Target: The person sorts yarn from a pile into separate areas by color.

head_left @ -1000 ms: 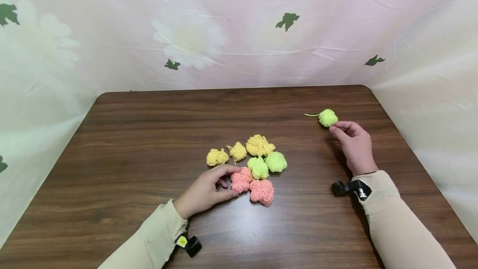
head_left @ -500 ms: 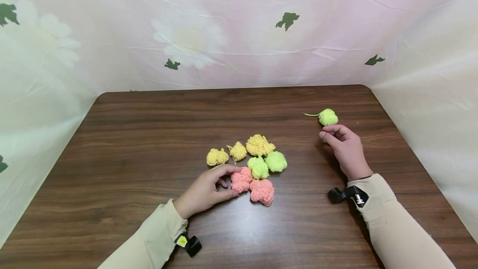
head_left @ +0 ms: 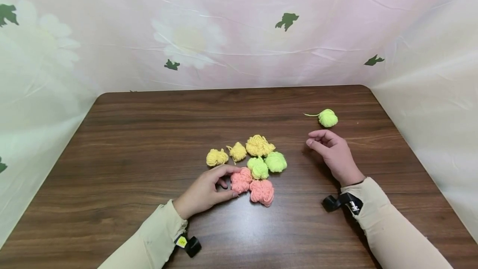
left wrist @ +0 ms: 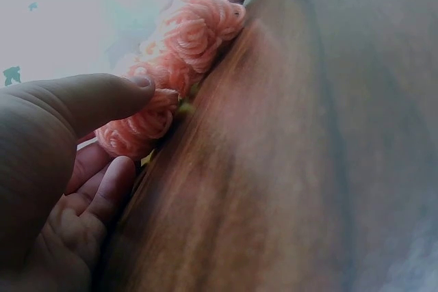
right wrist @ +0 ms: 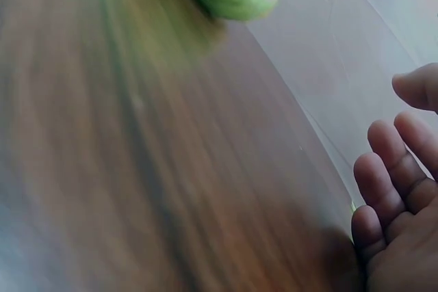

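On the tabletop [head_left: 130, 144], the left grip [head_left: 205, 190] pinches a pink yarn ball [head_left: 241, 180]; the right grip [head_left: 335, 156] hangs loosely parted.

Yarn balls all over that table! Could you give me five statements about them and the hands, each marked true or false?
1. The left hand holds a coral-pink yarn ball. True.
2. A loose strand trails from the lone lime-green yarn ball. True.
3. The lone lime-green yarn ball lies nearer the person than the coral-pink yarn ball does. False: it lies farther away, toward the far edge of the table.
4. The right hand holds nothing. True.
5. Just two of the balls are yellow. False: there are three yellow yarn balls.
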Motion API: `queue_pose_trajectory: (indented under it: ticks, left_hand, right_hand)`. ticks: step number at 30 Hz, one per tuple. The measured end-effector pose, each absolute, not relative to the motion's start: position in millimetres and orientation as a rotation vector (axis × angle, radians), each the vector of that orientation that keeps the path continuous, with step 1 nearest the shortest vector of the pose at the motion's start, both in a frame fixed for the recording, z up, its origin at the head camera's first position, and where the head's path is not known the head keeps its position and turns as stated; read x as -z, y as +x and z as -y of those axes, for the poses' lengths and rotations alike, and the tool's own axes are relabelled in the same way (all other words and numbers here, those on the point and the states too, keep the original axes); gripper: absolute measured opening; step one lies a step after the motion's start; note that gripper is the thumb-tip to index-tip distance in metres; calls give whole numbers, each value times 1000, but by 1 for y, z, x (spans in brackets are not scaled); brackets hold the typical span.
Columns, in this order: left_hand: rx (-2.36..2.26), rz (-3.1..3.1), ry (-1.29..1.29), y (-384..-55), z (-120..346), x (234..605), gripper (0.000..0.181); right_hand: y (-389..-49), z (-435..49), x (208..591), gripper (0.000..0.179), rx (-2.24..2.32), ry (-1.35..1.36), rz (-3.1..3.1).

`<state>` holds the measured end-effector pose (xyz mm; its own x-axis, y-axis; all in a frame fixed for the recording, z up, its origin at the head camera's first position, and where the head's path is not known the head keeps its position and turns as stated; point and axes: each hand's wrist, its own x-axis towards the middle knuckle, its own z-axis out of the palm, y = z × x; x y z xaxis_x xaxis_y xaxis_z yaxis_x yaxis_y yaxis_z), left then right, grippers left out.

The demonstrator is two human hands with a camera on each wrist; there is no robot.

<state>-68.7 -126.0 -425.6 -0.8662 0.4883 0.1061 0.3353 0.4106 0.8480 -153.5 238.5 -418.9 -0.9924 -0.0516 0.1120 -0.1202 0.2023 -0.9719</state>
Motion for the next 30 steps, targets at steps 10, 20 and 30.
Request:
queue_pose_trajectory:
  ticks: [10, 20, 30]
  left_hand:
    - [-1438, -2511, 737, -68, 126, 424, 52]
    - [-1437, -2508, 737, -67, 126, 423, 52]
    - [-1443, -2508, 736, -67, 125, 423, 51]
  right_hand:
    - [-147, -225, 422, 32, -1963, 276, 2475]
    - [-133, -205, 420, 26, -1847, 462, 2626]
    - [-121, -188, 416, 37, -1662, 595, 2734]
